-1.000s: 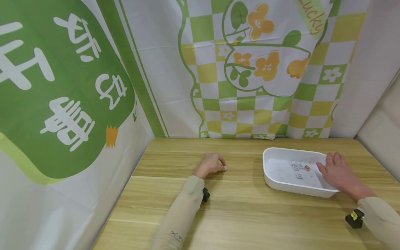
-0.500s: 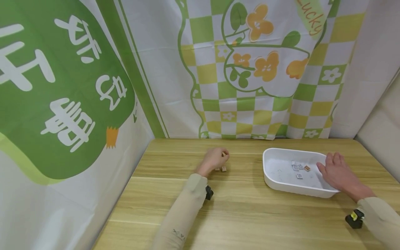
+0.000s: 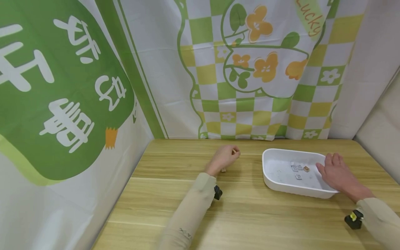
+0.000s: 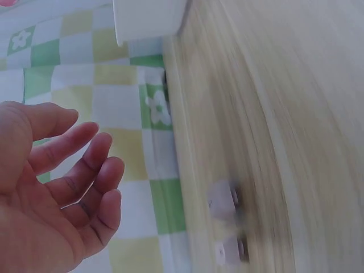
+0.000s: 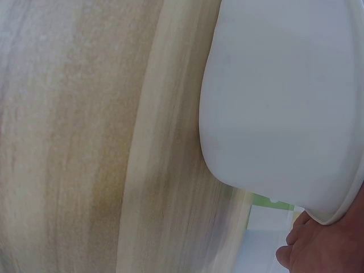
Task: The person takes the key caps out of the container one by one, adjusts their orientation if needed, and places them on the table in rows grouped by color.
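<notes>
My left hand [image 3: 224, 158] is above the far middle of the table. Its fingers are loosely bent, and no object shows in its palm [image 4: 40, 222] in the left wrist view. Two small pale keycaps [image 4: 223, 200] lie on the table below it; in the head view, one keycap [image 3: 223, 170] shows beside the wrist. My right hand [image 3: 339, 175] holds the right end of a white tray [image 3: 293, 190], thumb on the inner side and fingers over the outside of the rim. Several white keycaps [image 3: 298, 177] and one orange-brown keycap [image 3: 306, 169] lie in the tray.
The wooden table [image 3: 250, 222] runs back to a checked green and yellow curtain [image 3: 243, 104]. A cloth with a large green print [image 3: 72, 114] hangs along the left side. Both forearms wear black wrist cameras.
My left hand has moved right and slightly farther back, exposing keycaps on the table that it covered a second ago. The right hand and the tray have stayed in place.
</notes>
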Available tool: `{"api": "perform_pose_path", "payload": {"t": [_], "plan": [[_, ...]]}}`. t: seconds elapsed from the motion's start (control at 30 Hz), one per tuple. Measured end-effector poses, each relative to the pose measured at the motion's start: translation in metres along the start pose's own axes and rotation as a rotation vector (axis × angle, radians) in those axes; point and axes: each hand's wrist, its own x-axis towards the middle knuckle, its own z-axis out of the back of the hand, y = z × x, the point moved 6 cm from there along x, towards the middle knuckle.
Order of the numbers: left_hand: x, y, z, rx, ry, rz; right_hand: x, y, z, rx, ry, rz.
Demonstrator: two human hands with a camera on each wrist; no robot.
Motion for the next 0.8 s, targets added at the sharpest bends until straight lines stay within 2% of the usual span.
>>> {"api": "perform_pose_path", "payload": {"t": [0.13, 0.57, 0.8], "plan": [[0.003, -0.010, -0.004, -0.024, -0.003, -0.017, 0.002, -0.002, -0.002, -0.002, 0.007, -0.008], [0.018, -0.059, -0.018, 0.012, -0.030, -0.110, 0.000, -0.001, -0.002, 0.001, -0.006, 0.002], [0.025, -0.085, -0.030, -0.050, -0.018, -0.133, 0.001, -0.003, -0.003, 0.010, -0.011, -0.009]]}}
